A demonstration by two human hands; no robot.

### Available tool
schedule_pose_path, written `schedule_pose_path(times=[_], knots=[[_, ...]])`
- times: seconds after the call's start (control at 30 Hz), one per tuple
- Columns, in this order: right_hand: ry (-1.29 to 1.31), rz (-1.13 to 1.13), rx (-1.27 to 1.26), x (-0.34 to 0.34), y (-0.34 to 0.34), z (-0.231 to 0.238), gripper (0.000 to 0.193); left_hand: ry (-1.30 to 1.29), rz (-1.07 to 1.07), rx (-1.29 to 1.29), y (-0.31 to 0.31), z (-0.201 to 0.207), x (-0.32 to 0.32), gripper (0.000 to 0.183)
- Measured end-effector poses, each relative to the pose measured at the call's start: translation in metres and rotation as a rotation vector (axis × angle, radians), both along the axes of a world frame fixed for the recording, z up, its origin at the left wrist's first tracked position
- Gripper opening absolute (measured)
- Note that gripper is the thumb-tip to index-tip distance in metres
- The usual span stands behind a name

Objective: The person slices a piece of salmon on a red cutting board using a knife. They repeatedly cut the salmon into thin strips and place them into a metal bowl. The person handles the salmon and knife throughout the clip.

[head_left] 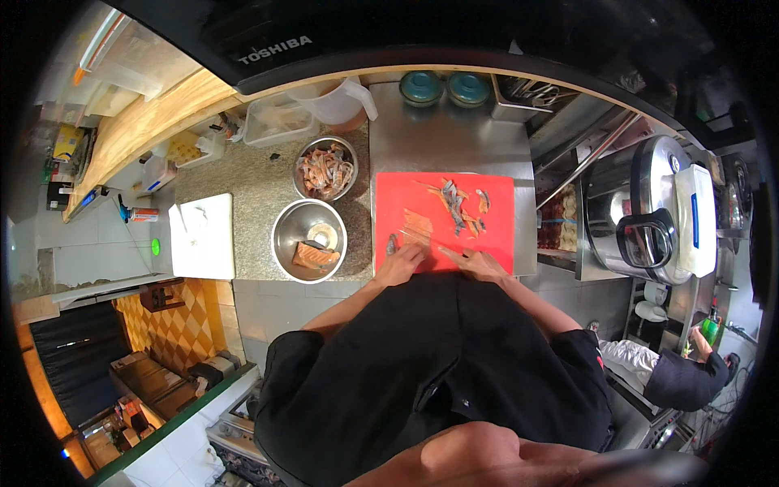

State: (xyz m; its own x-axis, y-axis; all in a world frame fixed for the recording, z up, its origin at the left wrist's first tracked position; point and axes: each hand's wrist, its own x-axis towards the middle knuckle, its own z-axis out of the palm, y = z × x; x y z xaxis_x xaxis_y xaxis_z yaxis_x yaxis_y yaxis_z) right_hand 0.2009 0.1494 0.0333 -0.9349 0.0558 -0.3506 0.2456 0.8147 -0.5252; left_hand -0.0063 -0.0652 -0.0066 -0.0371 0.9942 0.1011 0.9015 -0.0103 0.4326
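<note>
The only clear writing I can see is a short line of pale capital letters [274, 49] on the black appliance [462, 36] beyond the far side of my desk [454, 146], slanting upward to the right. To my right, the silver cooker [618, 199] bears a small round blue mark [674, 165], and to my left stand an orange canister [144, 215] and a yellow package [67, 143], any print on these too small for me to read. A small red mark [600, 360] shows on my right sleeve [586, 357], also unreadable.
</note>
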Motion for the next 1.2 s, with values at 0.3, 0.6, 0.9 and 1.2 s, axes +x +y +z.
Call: schedule_pose_path(times=[0.3, 0.6, 0.9, 1.2], knots=[[-0.004, 0.056, 0.037, -0.035, -0.008, 0.001, 0.079, -0.03, 0.002, -0.066, 0.002, 0.001, 0.002, 0.036], [-0.085, -0.02, 0.081, 0.063, 0.013, 0.021, 0.085, -0.063, 0.054, 0.005, 0.008, 0.017, 0.008, 0.04], [0.032, -0.088, -0.049, 0.078, 0.008, 0.028, 0.075, 0.003, 0.037, 0.023, -0.007, 0.01, 0.016, 0.041], [0.058, -0.066, -0.003, -0.005, -0.014, 0.014, 0.069, 0.15, 0.029, 0.027, -0.005, 0.014, 0.022, 0.039]])
